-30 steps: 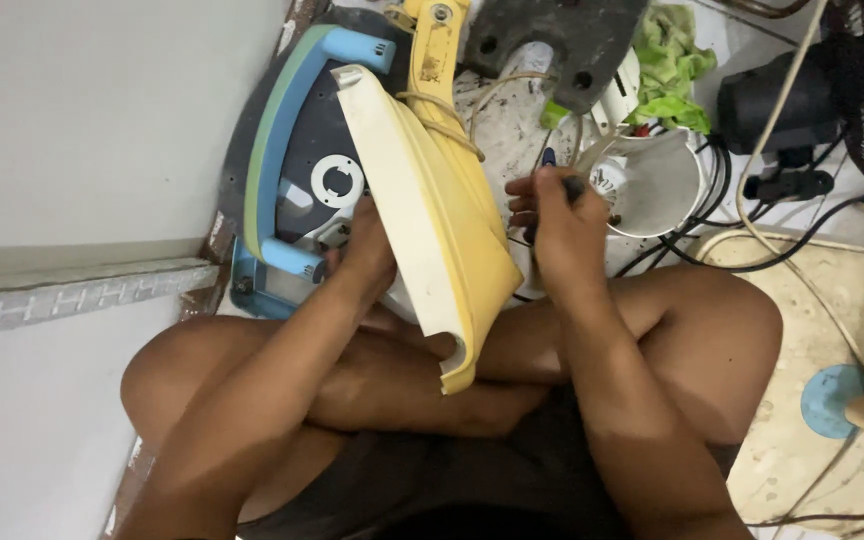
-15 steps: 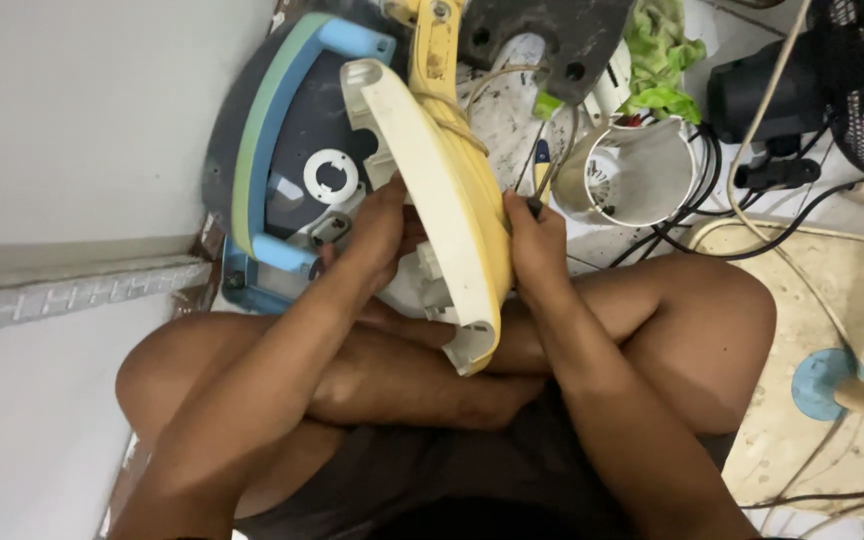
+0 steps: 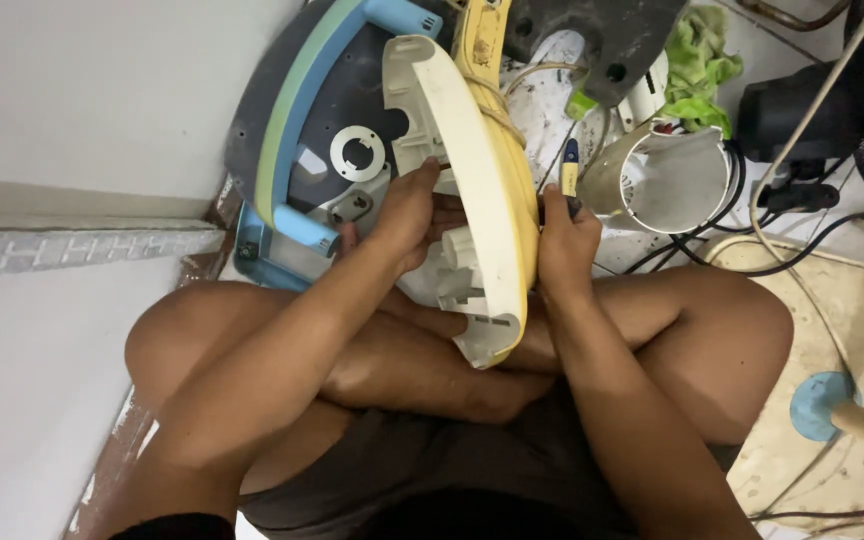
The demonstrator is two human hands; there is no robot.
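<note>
A: What is the person working on?

B: A long curved plastic housing, cream inside and yellow outside, is standing on edge over the crossed legs, its lower end resting near the shin. The left hand is closing round the cream inner side, fingers curling over ribs and bosses there. The right hand is pressing against the yellow outer face while pinching a small screwdriver with a blue and yellow handle.

A: How is that shell likely handling?

B: I'm judging it as light and fairly stiff, but thin moulded plastic, so it is probably flexing if squeezed mid-span and cracking at the screw posts if levered. The smooth yellow face is looking slippery; the ribbed inside and the rim are offering the surer hold, which is where the left hand is gripping.

A: Anything hard to make out?

B: Plenty. The screwdriver's tip is hiding behind the shell, so I cannot tell what it is meeting. The upper end of the housing is running out of the picture. Behind it a round grey base with a blue and green rim is partly covered, and cables near the white cup-shaped cover are tangling out of sight.
</note>
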